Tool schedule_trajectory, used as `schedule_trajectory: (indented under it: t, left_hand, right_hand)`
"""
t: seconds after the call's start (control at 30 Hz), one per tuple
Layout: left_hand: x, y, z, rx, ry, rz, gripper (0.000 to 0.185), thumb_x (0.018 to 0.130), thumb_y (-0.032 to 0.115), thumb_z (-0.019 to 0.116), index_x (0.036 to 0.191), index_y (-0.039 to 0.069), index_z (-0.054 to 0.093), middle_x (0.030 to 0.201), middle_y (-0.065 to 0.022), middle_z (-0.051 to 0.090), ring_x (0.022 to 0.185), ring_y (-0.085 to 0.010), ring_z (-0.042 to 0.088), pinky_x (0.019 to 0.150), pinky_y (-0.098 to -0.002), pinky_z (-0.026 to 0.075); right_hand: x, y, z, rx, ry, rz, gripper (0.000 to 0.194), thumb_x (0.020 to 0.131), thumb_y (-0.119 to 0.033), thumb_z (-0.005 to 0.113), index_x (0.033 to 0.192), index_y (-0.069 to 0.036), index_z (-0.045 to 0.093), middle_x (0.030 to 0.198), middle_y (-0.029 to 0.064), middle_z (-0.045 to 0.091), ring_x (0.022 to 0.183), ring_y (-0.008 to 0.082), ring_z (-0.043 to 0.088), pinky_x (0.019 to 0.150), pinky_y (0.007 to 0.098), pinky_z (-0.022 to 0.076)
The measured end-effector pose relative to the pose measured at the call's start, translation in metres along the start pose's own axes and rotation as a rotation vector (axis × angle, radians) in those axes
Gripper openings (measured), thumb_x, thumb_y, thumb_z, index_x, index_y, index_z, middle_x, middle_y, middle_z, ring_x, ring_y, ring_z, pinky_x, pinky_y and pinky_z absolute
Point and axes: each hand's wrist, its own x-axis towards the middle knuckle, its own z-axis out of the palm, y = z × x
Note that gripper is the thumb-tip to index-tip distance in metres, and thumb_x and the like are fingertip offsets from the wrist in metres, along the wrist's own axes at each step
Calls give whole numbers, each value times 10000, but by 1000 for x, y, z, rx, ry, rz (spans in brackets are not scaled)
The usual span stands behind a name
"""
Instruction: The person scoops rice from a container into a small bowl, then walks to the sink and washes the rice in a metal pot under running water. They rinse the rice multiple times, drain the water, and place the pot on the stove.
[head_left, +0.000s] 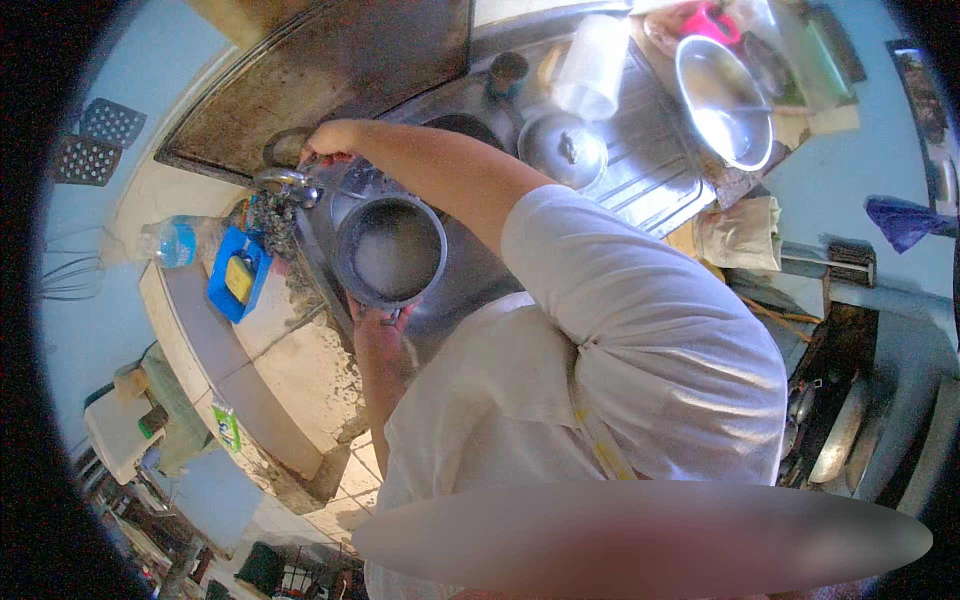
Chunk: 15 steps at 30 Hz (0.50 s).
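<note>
A round metal pot is tilted over the steel sink, its open top facing me. What is inside looks greyish and blurred. My left hand grips the pot at its near side, thumb and fingers around a small handle. Beyond the pot, my right hand is at the chrome tap with its fingers curled on the upper part. The exact contact there is partly hidden. A clear glass-like item sits between the tap and the pot.
A blue tray with a yellow sponge or soap bar and a plastic bottle stand left of the sink. On the drainboard are a metal lid and a white translucent container. A large metal basin lies farther right.
</note>
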Motion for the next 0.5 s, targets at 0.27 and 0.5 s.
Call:
schedule_trajectory:
  t: [0.27,0.5]
  left_hand:
    - [-43,15,-19,-301,-29,-211,793,757,-85,457,1464,218,264,1279,-108,507,1100,-286,569,850,-448,563]
    - [-69,43,-14,-246,59,-170,828,746,-79,441,1481,251,247,1281,-78,513,1077,-262,586,850,-441,576]
  right_hand:
    - [-16,34,-31,582,-484,-340,424,977,-349,493,1221,-19,598,1335,211,522,1198,269,551,1004,402,446]
    - [-72,183,1,-609,-305,217,362,848,-292,614,1164,-116,619,1043,95,677,955,266,639,775,427,519]
